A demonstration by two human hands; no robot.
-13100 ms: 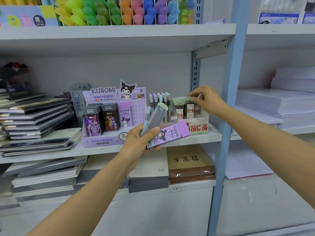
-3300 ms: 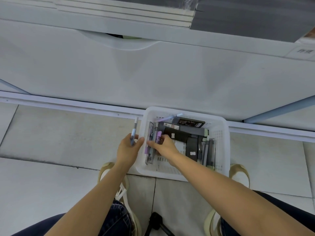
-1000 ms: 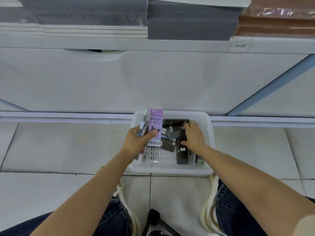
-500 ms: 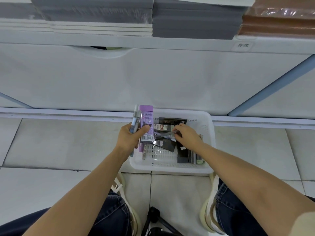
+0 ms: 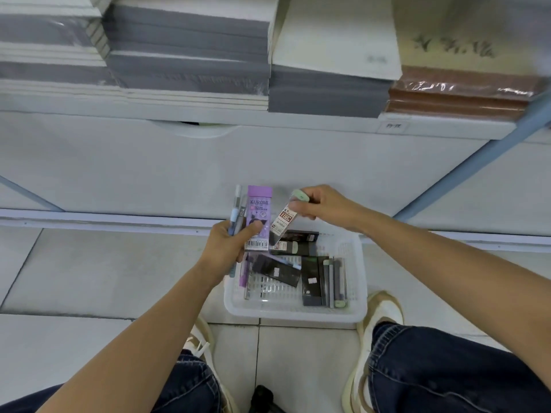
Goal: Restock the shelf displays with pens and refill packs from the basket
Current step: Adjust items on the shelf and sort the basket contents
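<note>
Purple refill pack (image 5: 258,216), printed KUROMI and with a barcode label at its lower end, stands upright in the left hand (image 5: 228,244). The fingers and thumb of that hand are curled round it together with slim pens (image 5: 237,208), one of them with a pale blue section, their ends pointing up. The right hand (image 5: 326,205) pinches a clear refill pack (image 5: 282,222) at its pale green cap. This pack hangs tilted, a white and red label on its side, and its lower end is just beside the purple one. Both hands are above the far left corner of the white basket (image 5: 353,293), which stands on the tiled floor (image 5: 89,272) close to the foot of the shelf (image 5: 268,120). Inside the basket lie black packs (image 5: 278,271): one slanted near the left wall, one lengthwise in the middle, and others along the far wall. Grey tubes with green caps (image 5: 338,281) lie along the right wall. Stacks of grey notebooks (image 5: 190,55) rest on the shelf above.
</note>
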